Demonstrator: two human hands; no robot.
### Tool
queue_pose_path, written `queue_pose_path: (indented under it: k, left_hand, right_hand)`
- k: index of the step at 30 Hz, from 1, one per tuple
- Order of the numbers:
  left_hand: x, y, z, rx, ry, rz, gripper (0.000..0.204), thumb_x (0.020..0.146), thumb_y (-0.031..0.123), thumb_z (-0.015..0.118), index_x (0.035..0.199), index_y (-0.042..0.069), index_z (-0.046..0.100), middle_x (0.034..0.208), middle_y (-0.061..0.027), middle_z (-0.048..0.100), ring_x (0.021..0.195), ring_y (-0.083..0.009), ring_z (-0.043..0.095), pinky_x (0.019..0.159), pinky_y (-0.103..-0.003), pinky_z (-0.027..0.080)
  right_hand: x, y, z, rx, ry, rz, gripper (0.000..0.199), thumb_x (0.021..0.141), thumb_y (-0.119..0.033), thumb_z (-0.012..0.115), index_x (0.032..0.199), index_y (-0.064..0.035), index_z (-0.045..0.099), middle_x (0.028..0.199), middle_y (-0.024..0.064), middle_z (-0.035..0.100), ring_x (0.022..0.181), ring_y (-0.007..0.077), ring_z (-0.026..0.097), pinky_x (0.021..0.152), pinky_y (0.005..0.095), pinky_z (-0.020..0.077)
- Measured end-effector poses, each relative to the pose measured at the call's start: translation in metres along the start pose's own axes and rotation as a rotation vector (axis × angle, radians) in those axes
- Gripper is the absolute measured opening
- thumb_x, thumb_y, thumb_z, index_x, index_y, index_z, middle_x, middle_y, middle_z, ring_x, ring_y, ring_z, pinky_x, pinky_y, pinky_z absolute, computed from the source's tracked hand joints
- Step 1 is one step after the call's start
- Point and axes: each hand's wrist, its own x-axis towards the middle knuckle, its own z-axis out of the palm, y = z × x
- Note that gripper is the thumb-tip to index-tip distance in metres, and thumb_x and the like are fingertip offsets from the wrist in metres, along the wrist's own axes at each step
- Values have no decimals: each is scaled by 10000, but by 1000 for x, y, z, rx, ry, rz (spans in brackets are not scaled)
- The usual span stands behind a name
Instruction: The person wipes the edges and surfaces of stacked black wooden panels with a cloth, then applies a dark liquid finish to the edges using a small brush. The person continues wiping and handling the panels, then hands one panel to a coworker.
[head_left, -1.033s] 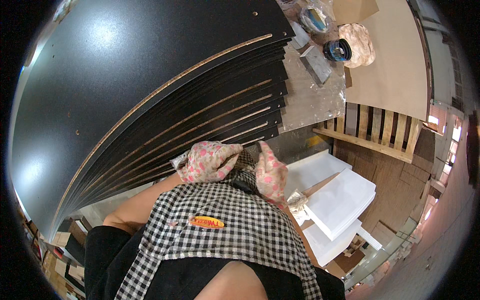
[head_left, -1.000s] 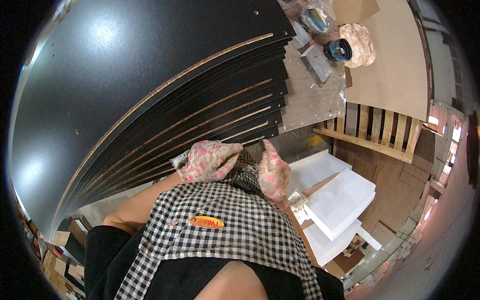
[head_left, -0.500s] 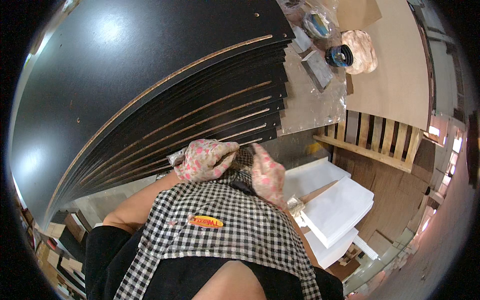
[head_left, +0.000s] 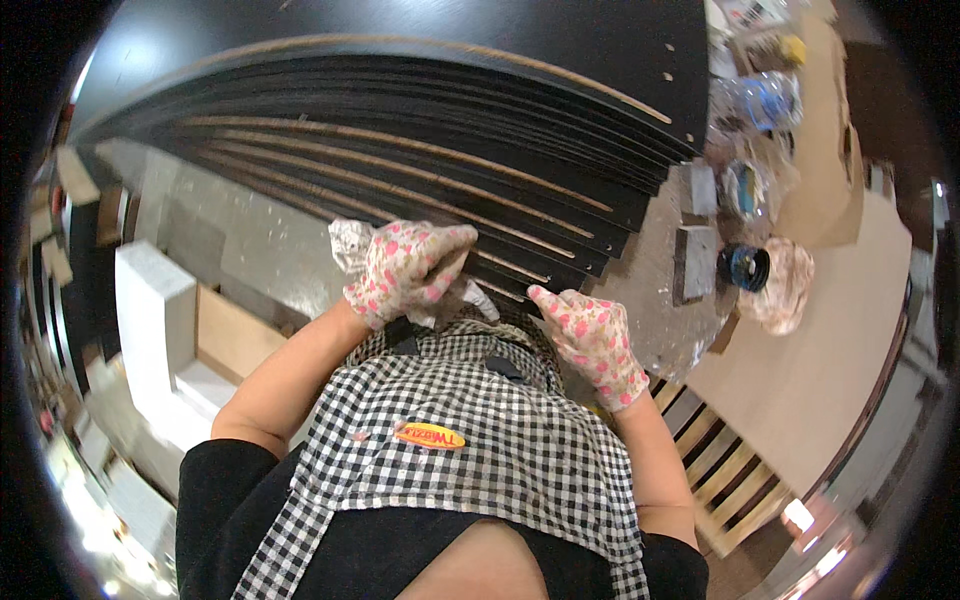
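Both of my hands wear white gloves with a pink flower pattern. My left hand is closed around a crumpled whitish rag, whose ends stick out on both sides of the fist. It is in front of the near edges of a fanned stack of black panels. Beside the stack's lower right corner is my right hand, with its fingers curled and thumb and forefinger toward the panel corners. Whatever it holds, if anything, is hidden. Light brown grooves run along several panels.
At the right lie a grey block, a dark open jar, a stained cloth and a plastic bottle. A beige board rests by a wooden pallet. White panels stand at the left.
My view has turned, so the stack lies more across the front. My hands have moved apart, the right one out to the right of the apron. More of the rag shows in the left.
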Motion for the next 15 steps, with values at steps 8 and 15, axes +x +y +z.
queue_pose_path:
  k: [8, 15]
  left_hand:
    - [-4, 4, 18, 153, 199, -150, 263, 847, 95, 686, 1105, 50, 664, 828, -157, 685, 753, -328, 675, 657, -412, 524]
    - [-5, -6, 28, 212, 373, -36, 264, 834, 131, 672, 1093, 86, 659, 775, -64, 672, 707, -262, 666, 642, -372, 527]
  right_hand:
    - [27, 20, -8, -147, -240, -179, 338, 876, -143, 566, 1207, -160, 628, 775, 9, 589, 642, 161, 641, 525, 338, 483]
    - [43, 23, -17, -229, -294, -315, 418, 800, -45, 614, 1205, -139, 649, 757, 33, 574, 620, 197, 620, 528, 337, 490]
